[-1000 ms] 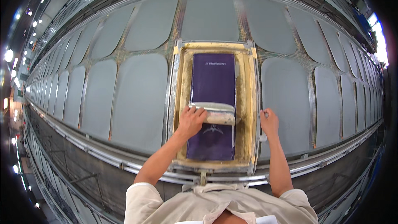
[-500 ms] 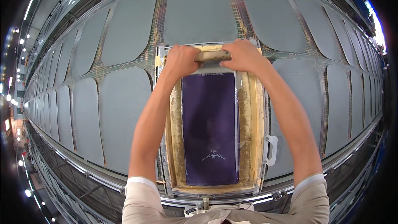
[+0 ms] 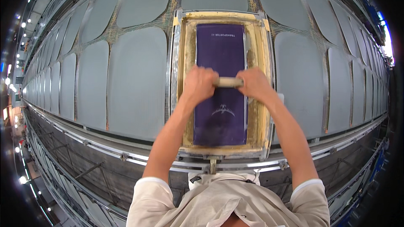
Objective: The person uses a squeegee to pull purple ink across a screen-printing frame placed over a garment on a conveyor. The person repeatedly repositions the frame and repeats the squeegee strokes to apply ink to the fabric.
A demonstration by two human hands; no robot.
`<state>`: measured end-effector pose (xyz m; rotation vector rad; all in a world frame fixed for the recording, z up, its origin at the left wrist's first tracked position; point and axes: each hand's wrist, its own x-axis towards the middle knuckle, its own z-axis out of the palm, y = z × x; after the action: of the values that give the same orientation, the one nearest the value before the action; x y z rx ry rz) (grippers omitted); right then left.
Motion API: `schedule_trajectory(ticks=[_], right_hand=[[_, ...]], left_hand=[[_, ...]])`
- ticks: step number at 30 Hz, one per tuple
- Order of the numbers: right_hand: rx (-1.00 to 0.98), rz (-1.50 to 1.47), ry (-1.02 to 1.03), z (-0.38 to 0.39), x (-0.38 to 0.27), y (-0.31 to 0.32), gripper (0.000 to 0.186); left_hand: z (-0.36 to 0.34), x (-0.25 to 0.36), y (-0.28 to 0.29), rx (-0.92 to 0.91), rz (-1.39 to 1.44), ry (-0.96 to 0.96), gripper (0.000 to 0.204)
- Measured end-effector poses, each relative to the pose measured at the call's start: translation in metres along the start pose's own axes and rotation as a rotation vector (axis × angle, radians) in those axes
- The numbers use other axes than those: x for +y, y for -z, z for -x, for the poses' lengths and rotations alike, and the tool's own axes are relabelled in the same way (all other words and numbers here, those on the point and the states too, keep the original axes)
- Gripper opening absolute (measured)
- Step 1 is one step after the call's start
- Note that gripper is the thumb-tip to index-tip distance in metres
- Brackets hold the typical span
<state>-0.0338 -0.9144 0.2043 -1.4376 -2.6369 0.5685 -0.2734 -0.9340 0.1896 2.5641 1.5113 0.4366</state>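
Both my hands grip a squeegee (image 3: 228, 82) with a pale, rounded handle, held crosswise over the middle of a screen-printing frame. My left hand (image 3: 201, 83) is closed round its left end, my right hand (image 3: 255, 83) round its right end. Beneath them the purple mesh (image 3: 221, 50) of the screen carries small lettering near the far end and a pale arched emblem nearer me. Yellowish, ink-stained borders (image 3: 188, 38) flank the mesh inside the frame. The squeegee's blade is hidden under the handle and hands.
The frame lies on a long printing table (image 3: 139, 71) covered with grey rounded panels, in two rows. Between the panels run strips of crisscrossed coloured lines (image 3: 112, 31). A metal rail (image 3: 143, 158) follows the table's near edge, and a white handle (image 3: 281, 97) shows at the frame's right side.
My hands have drawn the squeegee from the far end of the frame toward me, to mid-mesh. The lettered far end of the mesh is now uncovered. The whole view has shifted somewhat.
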Motion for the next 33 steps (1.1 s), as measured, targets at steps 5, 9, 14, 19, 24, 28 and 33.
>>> schedule_trajectory(ticks=[5, 9, 14, 19, 24, 28, 33], right_hand=[[-0.175, 0.022, 0.018, 0.124, -0.063, -0.031, 0.033], [-0.125, 0.014, 0.102, 0.143, -0.068, -0.033, 0.035], [-0.097, 0.059, 0.071, 0.053, -0.029, 0.005, 0.028], [-0.072, -0.01, -0.046, -0.099, 0.047, 0.058, 0.032], [0.026, 0.04, -0.027, -0.19, 0.109, 0.076, 0.039], [-0.148, -0.057, -0.13, -0.213, 0.116, 0.082, 0.045], [-0.113, -0.073, -0.157, -0.191, 0.1, 0.08, 0.031]], left_hand=[[0.131, 0.087, 0.01, -0.06, 0.083, 0.051, 0.021], [0.148, 0.1, 0.013, -0.075, 0.098, 0.064, 0.025], [0.055, 0.042, 0.02, -0.085, 0.028, 0.048, 0.021], [-0.1, -0.055, 0.022, -0.011, -0.063, -0.009, 0.015], [-0.198, -0.1, 0.022, -0.085, -0.147, 0.057, 0.022], [-0.215, -0.112, 0.018, -0.132, -0.029, 0.135, 0.026], [-0.198, -0.097, 0.017, -0.098, -0.079, 0.137, 0.025]])
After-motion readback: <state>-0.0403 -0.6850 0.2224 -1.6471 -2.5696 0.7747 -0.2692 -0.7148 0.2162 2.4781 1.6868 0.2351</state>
